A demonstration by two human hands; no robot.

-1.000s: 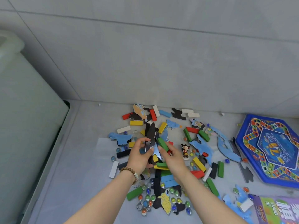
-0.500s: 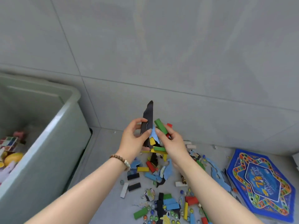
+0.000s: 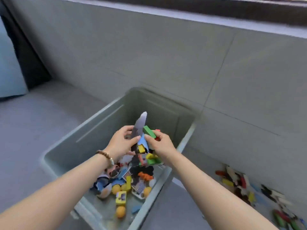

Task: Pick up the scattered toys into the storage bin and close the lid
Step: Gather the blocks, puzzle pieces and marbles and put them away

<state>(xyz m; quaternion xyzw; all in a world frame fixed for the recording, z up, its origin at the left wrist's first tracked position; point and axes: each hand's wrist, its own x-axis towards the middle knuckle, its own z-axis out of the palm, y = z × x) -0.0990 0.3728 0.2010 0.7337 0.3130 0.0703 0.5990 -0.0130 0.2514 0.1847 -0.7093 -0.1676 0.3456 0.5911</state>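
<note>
Left hand (image 3: 119, 145) and right hand (image 3: 162, 145) clutch toys (image 3: 140, 126), seemingly over bin (image 3: 159, 116).

Two bare forearms in shot from the near edge, left forearm (image 3: 66, 185) and right forearm (image 3: 207, 185). There, on the left wrist: a bracelet (image 3: 105, 156) of round brown beads, wood by the look of it, with a couple of pale beads among them. The left hand (image 3: 119, 143) and right hand (image 3: 162, 144) are bare, nails short and plain.

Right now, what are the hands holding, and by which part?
A bundle of toy pieces above the storage bin: left hand pinches the long dark piece low down, right hand the green block at its end.
</note>
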